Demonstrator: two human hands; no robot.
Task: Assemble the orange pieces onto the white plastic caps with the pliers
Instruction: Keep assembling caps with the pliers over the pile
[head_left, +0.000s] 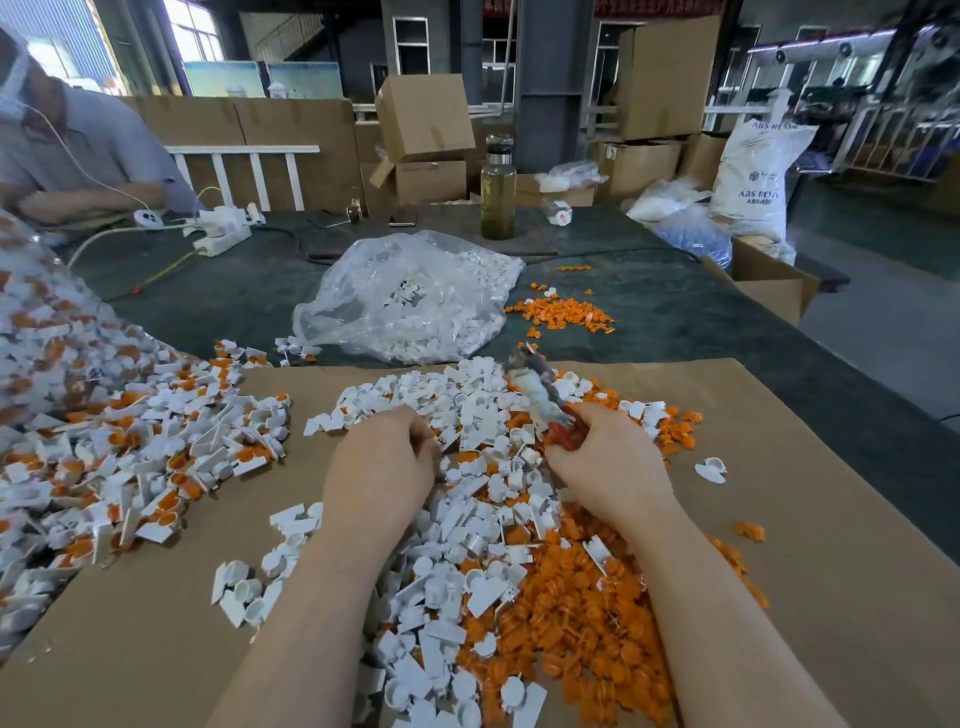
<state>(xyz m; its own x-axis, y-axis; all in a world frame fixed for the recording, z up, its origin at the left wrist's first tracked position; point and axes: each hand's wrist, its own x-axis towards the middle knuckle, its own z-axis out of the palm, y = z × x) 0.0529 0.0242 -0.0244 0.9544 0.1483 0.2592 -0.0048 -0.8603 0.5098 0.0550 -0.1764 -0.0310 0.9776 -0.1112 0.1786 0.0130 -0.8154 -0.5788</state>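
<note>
Nearest, orange pieces (582, 613) and white plastic caps (447, 587) lie heaped together on brown cardboard (810, 467) covering the table. Above the heap, the left hand (382, 462) is curled, its contents hidden; the right hand (605, 457) grips the pliers (537, 387), tips pointing away. Farther off lies a clear bag (410, 299) of caps.

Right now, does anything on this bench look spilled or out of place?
Mostly sorted piles, but loose orange pieces lie scattered on the dark mat beyond the cardboard sheet, and one white cap sits alone, right of the main heap.
</note>
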